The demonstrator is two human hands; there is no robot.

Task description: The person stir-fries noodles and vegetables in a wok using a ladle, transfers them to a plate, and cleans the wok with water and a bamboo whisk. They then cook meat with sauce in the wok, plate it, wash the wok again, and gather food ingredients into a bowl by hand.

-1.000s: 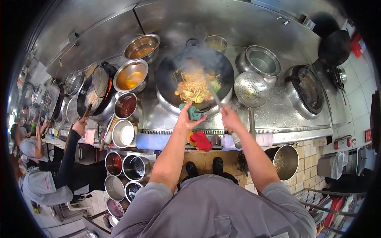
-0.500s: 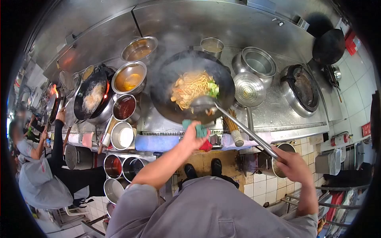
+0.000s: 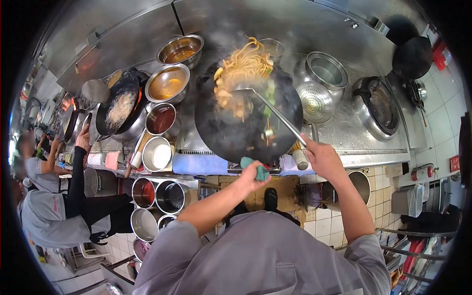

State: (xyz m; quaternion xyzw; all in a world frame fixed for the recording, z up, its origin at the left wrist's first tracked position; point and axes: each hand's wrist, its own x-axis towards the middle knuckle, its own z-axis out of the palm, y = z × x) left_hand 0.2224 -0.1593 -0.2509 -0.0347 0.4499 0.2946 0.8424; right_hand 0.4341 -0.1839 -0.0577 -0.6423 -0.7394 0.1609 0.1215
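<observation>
My left hand (image 3: 253, 175) is closed round a green cloth (image 3: 254, 167) at the near edge of the black wok (image 3: 221, 132). The wok's handle is hidden under that cloth. Noodles (image 3: 246, 64) with vegetable pieces are in the air over the far part of the wok, amid steam. My right hand (image 3: 322, 158) grips the handle of a long metal ladle (image 3: 282, 118), whose bowl is among the noodles. A green leafy piece (image 3: 269, 96) hangs at the right of them.
Bowls of oil (image 3: 167, 82) and a pot of red sauce (image 3: 161, 119) stand left. A perforated strainer (image 3: 314, 102) and a metal pot (image 3: 326, 70) are at the right. A co-worker (image 3: 54, 211) stands left by another wok (image 3: 120, 105).
The noodles have gone from lying in the wok to flying above it. The wok is tilted and nearer me. My right hand and the ladle have moved left and forward.
</observation>
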